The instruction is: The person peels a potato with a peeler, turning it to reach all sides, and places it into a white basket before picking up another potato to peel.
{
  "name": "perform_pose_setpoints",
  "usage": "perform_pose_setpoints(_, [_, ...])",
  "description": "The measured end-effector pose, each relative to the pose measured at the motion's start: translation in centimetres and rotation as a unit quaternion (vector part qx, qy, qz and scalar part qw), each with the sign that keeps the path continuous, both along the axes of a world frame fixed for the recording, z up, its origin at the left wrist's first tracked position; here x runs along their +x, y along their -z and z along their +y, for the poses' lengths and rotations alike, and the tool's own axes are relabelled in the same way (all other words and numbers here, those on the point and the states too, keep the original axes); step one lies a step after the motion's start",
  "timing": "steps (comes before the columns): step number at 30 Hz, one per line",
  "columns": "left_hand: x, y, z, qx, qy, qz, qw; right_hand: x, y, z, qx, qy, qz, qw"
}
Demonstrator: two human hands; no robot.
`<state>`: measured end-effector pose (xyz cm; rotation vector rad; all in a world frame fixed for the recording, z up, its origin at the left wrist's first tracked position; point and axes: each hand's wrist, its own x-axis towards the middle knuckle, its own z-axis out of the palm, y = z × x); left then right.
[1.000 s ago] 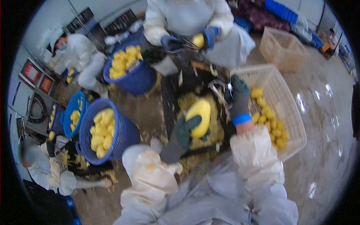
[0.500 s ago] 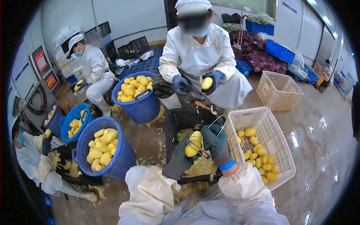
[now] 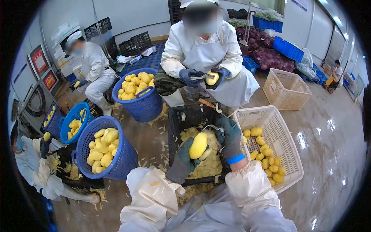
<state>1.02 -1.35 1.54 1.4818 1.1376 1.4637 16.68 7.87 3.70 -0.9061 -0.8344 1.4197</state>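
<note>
While a co-worker (image 3: pixel 48 170) at the far left holds up a yellow potato in one glove, a blue basket (image 3: pixel 126 154) heaped with pale, smooth potatoes (image 3: pixel 102 149) stands on the wet floor to the right. Next comes the left forearm in a cream sleeve (image 3: pixel 152 199), slanting up and to the right. Its dark-gloved left hand (image 3: pixel 182 159) is cupped round the large potato (image 3: pixel 198 145), gripping it from the left and below, with the potato's upper end leaning to the right. Potato and hand are above a black bin (image 3: pixel 174 133) of peelings (image 3: pixel 206 167). Just beyond the potato's upper end is a metal peeler (image 3: pixel 213 127); whether it touches the skin I cannot tell. The right hand (image 3: pixel 228 133), gloved, with a blue band (image 3: pixel 235 159) at the wrist, curls its fingers closed around the peeler, forearm reaching up and leftward. At its right sits a white crate (image 3: pixel 290 154) holding smaller potatoes (image 3: pixel 266 154).
</note>
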Motion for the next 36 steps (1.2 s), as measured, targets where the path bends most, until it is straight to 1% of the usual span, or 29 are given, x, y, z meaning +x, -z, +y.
perform_pose_setpoints(1, [0.0, -0.5, 0.4, -0.149, 0.064, -0.227, 0.960, 0.5, 3.7, 3.1, 0.036, 0.099, -0.023, 0.994])
perform_pose_setpoints(2, [-0.2, -0.9, 0.6, -0.286, 0.124, -0.434, 0.845, 1.2, 2.2, 2.8, 0.041, 0.100, 0.000, 0.994])
perform_pose_setpoints(4, [-0.9, -0.4, 1.1, -0.297, 0.147, -0.441, 0.834, 1.4, -1.6, 0.8, -0.003, 0.029, 0.068, 0.997])
perform_pose_setpoints(6, [-1.2, 0.2, 1.2, -0.269, 0.218, -0.430, 0.834, 1.1, -1.8, -0.1, -0.020, -0.042, 0.027, 0.999])
perform_pose_setpoints(7, [-0.6, -0.7, 0.9, -0.283, 0.177, -0.410, 0.849, 0.6, -1.5, -0.2, -0.003, -0.047, -0.019, 0.999])
perform_pose_setpoints(8, [-0.1, -0.5, 0.6, -0.290, 0.175, -0.410, 0.847, 0.6, 0.4, 0.6, -0.011, -0.045, -0.018, 0.999])
perform_pose_setpoints(10, [0.2, -0.6, 0.6, -0.302, 0.127, -0.420, 0.846, 0.6, 4.0, 3.4, 0.067, 0.111, 0.020, 0.991])
perform_pose_setpoints(11, [0.1, -0.6, 0.7, -0.299, 0.126, -0.418, 0.848, 1.5, 1.2, 1.9, -0.006, 0.045, 0.045, 0.998])
perform_pose_setpoints(12, [-0.1, -0.5, 0.9, -0.287, 0.135, -0.446, 0.837, 1.0, 0.2, 1.1, -0.003, 0.044, 0.047, 0.998])
perform_pose_setpoints(13, [-0.1, -0.4, 1.1, -0.276, 0.144, -0.477, 0.822, 0.2, -0.2, 0.2, 0.089, 0.045, -0.048, 0.994])
perform_pose_setpoints(14, [0.1, -0.5, 1.3, -0.276, 0.144, -0.479, 0.821, -0.5, -1.3, -0.8, 0.177, 0.047, -0.143, 0.973])
perform_pose_setpoints(15, [0.3, -0.7, 1.7, -0.293, 0.111, -0.496, 0.810, -0.6, -2.7, -2.2, 0.029, -0.047, -0.048, 0.997])
perform_pose_setpoints(16, [0.5, -0.8, 1.7, -0.313, 0.077, -0.509, 0.798, -1.4, -2.5, -3.1, 0.008, -0.058, -0.062, 0.996])
perform_pose_setpoints(17, [0.4, -0.9, 1.2, -0.297, 0.069, -0.454, 0.837, -1.1, -1.8, -2.7, 0.012, -0.058, -0.073, 0.996])
perform_pose_setpoints(18, [0.0, -0.7, 1.0, -0.304, 0.066, -0.453, 0.835, -0.7, -0.6, -1.6, 0.014, -0.060, -0.085, 0.994])
perform_pose_setpoints(20, [-0.9, -0.1, 0.8, -0.322, 0.146, -0.433, 0.829, 0.4, 3.6, 2.5, 0.063, 0.090, -0.052, 0.993])
perform_pose_setpoints(21, [-0.8, -0.1, 0.9, -0.310, 0.160, -0.461, 0.816, 0.2, 2.9, 2.7, 0.115, 0.131, -0.052, 0.983])
perform_pose_setpoints(22, [-0.2, -0.7, 0.9, -0.311, 0.119, -0.467, 0.819, -0.1, 1.7, 2.5, 0.164, 0.173, -0.050, 0.970])
perform_pose_setpoints(24, [0.2, -0.6, 1.2, -0.285, 0.094, -0.459, 0.836, 1.3, -0.6, 1.0, 0.100, 0.028, -0.042, 0.994])
perform_pose_setpoints(25, [0.2, 0.0, 1.3, -0.288, 0.087, -0.444, 0.844, 1.3, -1.0, 0.1, 0.071, 0.031, -0.048, 0.996])
perform_pose_setpoints(26, [0.0, 0.2, 1.5, -0.285, 0.085, -0.425, 0.855, 0.6, -1.5, -0.4, 0.019, -0.006, -0.028, 0.999])
perform_pose_setpoints(27, [-0.1, 0.3, 1.4, -0.300, 0.083, -0.424, 0.850, 0.2, -1.4, -0.3, -0.028, -0.042, -0.005, 0.999])
perform_pose_setpoints(29, [-0.3, 0.0, 1.1, -0.271, 0.152, -0.397, 0.864, 0.5, 0.9, 1.5, -0.026, -0.008, 0.012, 1.000])
perform_pose_setpoints(30, [-0.2, -0.3, 1.1, -0.274, 0.153, -0.394, 0.864, 0.9, 1.9, 2.2, -0.007, 0.024, 0.029, 0.999])
perform_pose_setpoints(31, [-0.2, -0.7, 1.1, -0.292, 0.141, -0.385, 0.864, 1.6, 0.5, 1.8, -0.006, 0.030, 0.067, 0.997])
perform_pose_setpoints(32, [0.0, -0.9, 1.3, -0.306, 0.130, -0.379, 0.864, 1.5, -0.8, 1.1, -0.005, 0.031, 0.068, 0.997])
perform_pose_setpoints(34, [0.3, -0.1, 0.9, -0.305, 0.110, -0.351, 0.879, 0.7, -2.5, -0.7, -0.022, -0.038, -0.014, 0.999])
perform_pose_setpoints(35, [0.3, 0.1, 1.0, -0.296, 0.091, -0.316, 0.897, 0.5, -1.7, -0.6, 0.005, -0.034, 0.002, 0.999])
perform_pose_setpoints(36, [0.5, 0.3, 0.9, -0.291, 0.092, -0.342, 0.889, 0.4, -0.1, 0.4, 0.021, 0.024, 0.005, 0.999])
